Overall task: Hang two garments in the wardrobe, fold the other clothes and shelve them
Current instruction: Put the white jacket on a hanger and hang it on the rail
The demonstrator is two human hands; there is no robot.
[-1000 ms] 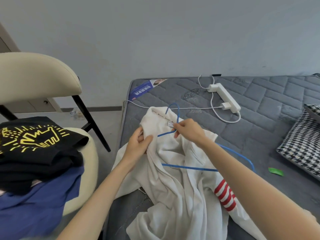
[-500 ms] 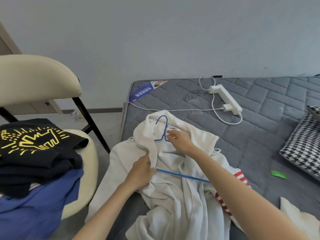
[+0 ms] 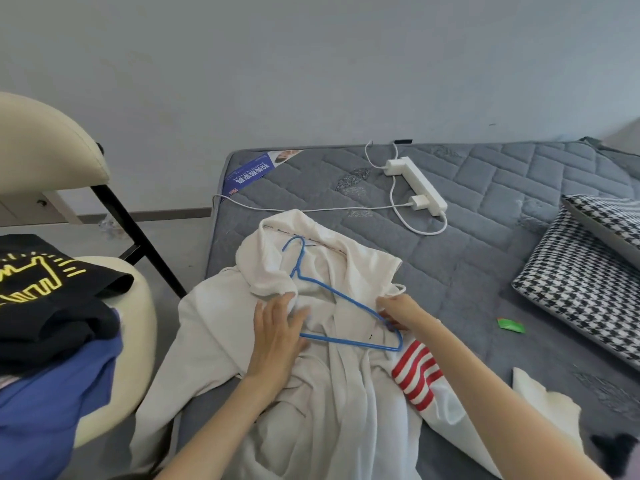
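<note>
now, hanger: more of it uncovered, on white garment, frame centre
left grip: flattened, fingers straight on cloth
right grip: moved down-right, pinching hanger's end

Illumination was soft, diffuse and moderately bright, with a cool cast, and its source could not be identified. The grey wall darkened toward the upper corners. Shadows were faint and soft-edged, deepest in the folds of the white garment and beside the left hand. The white fabric rendered very bright but kept its creases. Centre sharpness was good: the blue hanger and the stitching of the mattress resolved cleanly. Wide-angle distortion bowed the mattress edge and the chair backrest. The lower corners were soft, smearing the blue garment and a dark object.
</note>
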